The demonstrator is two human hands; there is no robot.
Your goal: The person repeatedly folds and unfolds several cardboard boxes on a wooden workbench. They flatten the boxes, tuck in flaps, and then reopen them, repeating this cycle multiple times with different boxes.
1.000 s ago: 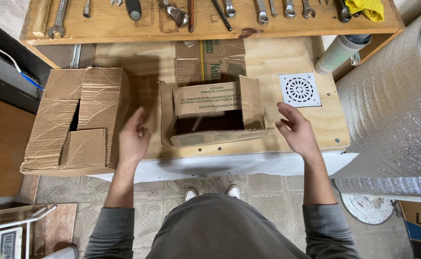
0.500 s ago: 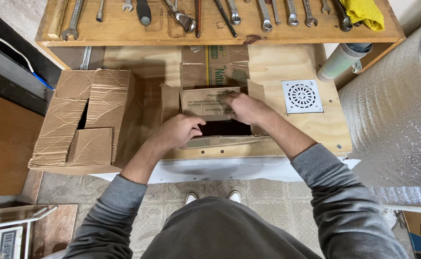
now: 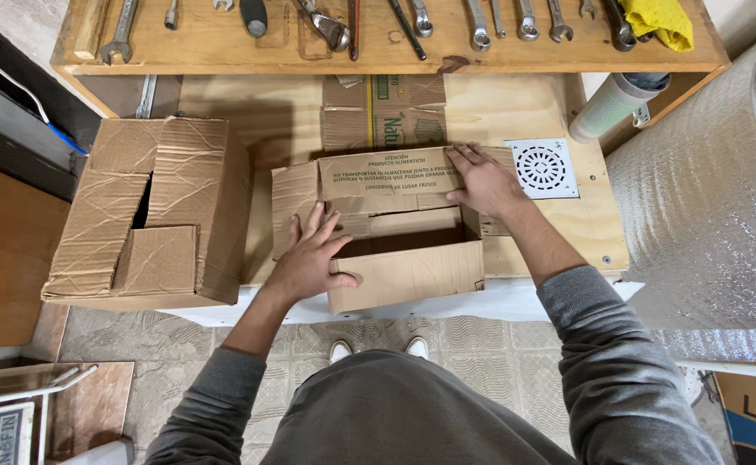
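Pressing flat, left hand (image 3: 309,258) lies on the box (image 3: 386,228) left flap, fingers spread, thumb hooked over the near flap. Right hand (image 3: 481,179) flat, fingers extended, on the far flap. Box: creased brown corrugated cardboard, mid-bench, dark inside, contents not visible. Second box (image 3: 150,215) at left, crumpled, flaps folded. White square drain grate (image 3: 542,168) just right. Wrenches (image 3: 481,21) on far plywood shelf, tops cut off. Yellow rag (image 3: 657,17) partly cropped.

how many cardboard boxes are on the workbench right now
2. One open box sits at the front middle, with the left hand and right hand on its flaps. One closed, crumpled box stands at the left end.
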